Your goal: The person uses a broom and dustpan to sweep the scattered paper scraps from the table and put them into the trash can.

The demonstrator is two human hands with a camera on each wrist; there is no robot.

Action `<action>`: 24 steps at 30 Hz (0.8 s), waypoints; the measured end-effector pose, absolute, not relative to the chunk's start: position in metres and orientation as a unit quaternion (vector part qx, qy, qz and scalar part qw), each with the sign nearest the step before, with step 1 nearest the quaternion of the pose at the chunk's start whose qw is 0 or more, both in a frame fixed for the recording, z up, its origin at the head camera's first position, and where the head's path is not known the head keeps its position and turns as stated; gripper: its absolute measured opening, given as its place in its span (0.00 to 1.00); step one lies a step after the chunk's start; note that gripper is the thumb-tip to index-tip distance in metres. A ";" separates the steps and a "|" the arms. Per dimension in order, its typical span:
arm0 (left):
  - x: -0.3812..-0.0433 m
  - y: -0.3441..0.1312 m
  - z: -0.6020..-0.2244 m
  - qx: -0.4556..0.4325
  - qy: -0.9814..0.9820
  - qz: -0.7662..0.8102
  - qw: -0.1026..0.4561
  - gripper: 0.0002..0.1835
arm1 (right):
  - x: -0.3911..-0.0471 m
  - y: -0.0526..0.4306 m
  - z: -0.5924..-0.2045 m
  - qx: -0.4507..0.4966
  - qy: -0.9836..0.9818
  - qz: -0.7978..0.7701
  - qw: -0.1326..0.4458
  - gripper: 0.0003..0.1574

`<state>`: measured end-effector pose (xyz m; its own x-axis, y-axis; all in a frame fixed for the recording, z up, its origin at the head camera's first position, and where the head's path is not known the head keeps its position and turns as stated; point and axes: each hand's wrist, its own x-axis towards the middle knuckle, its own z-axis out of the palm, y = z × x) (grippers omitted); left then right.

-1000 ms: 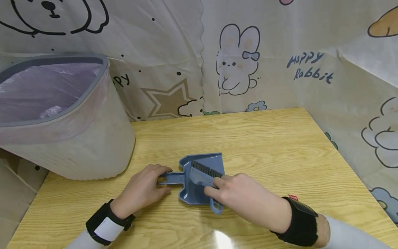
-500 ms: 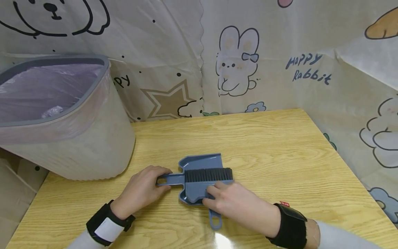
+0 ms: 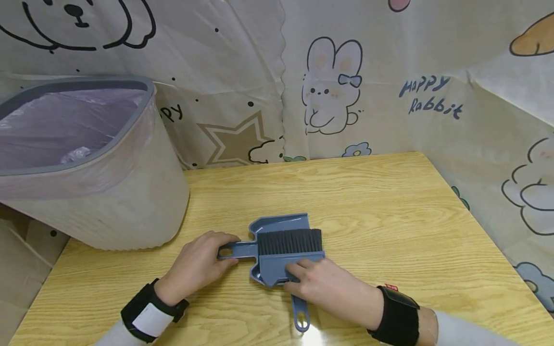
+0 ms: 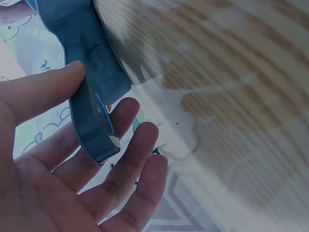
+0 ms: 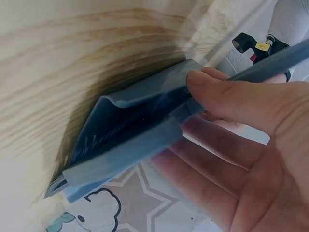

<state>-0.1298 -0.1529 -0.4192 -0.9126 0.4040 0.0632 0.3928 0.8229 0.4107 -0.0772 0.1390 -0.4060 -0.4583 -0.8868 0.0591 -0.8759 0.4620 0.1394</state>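
A blue dustpan lies on the wooden table, its handle toward the left. My left hand pinches that handle; the left wrist view has the thumb on one side of the handle and the fingers on the other. Over the pan sits a matching blue hand brush, dark bristles facing away from me. My right hand grips the brush where its head meets the handle, thumb laid along it in the right wrist view. The looped handle end points toward me. Fingers cover part of the brush head.
A pale waste bin with a grey rim and a purple liner stands on the left, leaning over the table corner. The wooden table meets a cartoon-printed cloth at the back and right.
The brush has turned from slanting to level across the dustpan, its bristles now in full view and its handle end nearer me. My right hand shifted slightly left and down; left hand and dustpan stayed.
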 end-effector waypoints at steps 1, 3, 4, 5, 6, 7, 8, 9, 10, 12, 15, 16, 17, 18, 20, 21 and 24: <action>-0.130 -0.153 -0.419 0.209 0.955 0.212 0.012 0.20 | -0.077 0.139 -0.406 0.515 -0.854 -0.044 0.057 0.14; -0.129 -0.153 -0.419 0.208 0.955 0.212 0.012 0.21 | -0.077 0.140 -0.406 0.512 -0.856 -0.043 0.046 0.18; -0.129 -0.153 -0.419 0.208 0.955 0.212 0.012 0.21 | -0.077 0.141 -0.405 0.511 -0.858 -0.044 0.038 0.19; -0.129 -0.153 -0.419 0.207 0.955 0.212 0.012 0.21 | -0.077 0.141 -0.405 0.510 -0.859 -0.044 0.033 0.21; -0.129 -0.153 -0.419 0.206 0.955 0.211 0.013 0.21 | -0.078 0.142 -0.405 0.508 -0.860 -0.042 0.026 0.22; -0.129 -0.153 -0.419 0.205 0.955 0.212 0.014 0.21 | -0.078 0.142 -0.405 0.508 -0.860 -0.039 0.022 0.23; -0.128 -0.153 -0.419 0.204 0.956 0.212 0.017 0.21 | -0.078 0.143 -0.406 0.507 -0.861 -0.034 0.022 0.23; -0.128 -0.153 -0.419 0.205 0.955 0.212 0.021 0.22 | -0.078 0.144 -0.406 0.507 -0.861 -0.026 0.020 0.24; -0.128 -0.154 -0.418 0.206 0.955 0.212 0.027 0.23 | -0.078 0.146 -0.406 0.506 -0.862 -0.015 0.015 0.25; -0.129 -0.156 -0.415 0.207 0.954 0.214 0.039 0.27 | -0.078 0.149 -0.406 0.501 -0.865 0.022 -0.003 0.28; -0.131 -0.162 -0.404 0.210 0.949 0.232 0.039 0.31 | -0.079 0.155 -0.401 0.484 -0.869 0.088 -0.050 0.37; -0.132 -0.163 -0.399 0.211 0.947 0.240 0.032 0.31 | -0.080 0.157 -0.399 0.476 -0.869 0.113 -0.066 0.39; -0.134 -0.164 -0.394 0.213 0.945 0.249 0.020 0.30 | -0.082 0.159 -0.396 0.467 -0.870 0.140 -0.079 0.39; -0.137 -0.164 -0.389 0.216 0.941 0.259 0.007 0.29 | -0.084 0.161 -0.393 0.457 -0.870 0.161 -0.085 0.38; -0.142 -0.160 -0.379 0.226 0.935 0.272 -0.025 0.26 | -0.093 0.165 -0.386 0.435 -0.875 0.197 -0.082 0.34; -0.145 -0.157 -0.374 0.231 0.932 0.274 -0.044 0.26 | -0.099 0.166 -0.381 0.420 -0.879 0.213 -0.073 0.32; -0.155 -0.146 -0.360 0.244 0.927 0.267 -0.103 0.26 | -0.124 0.169 -0.368 0.369 -0.900 0.231 -0.008 0.32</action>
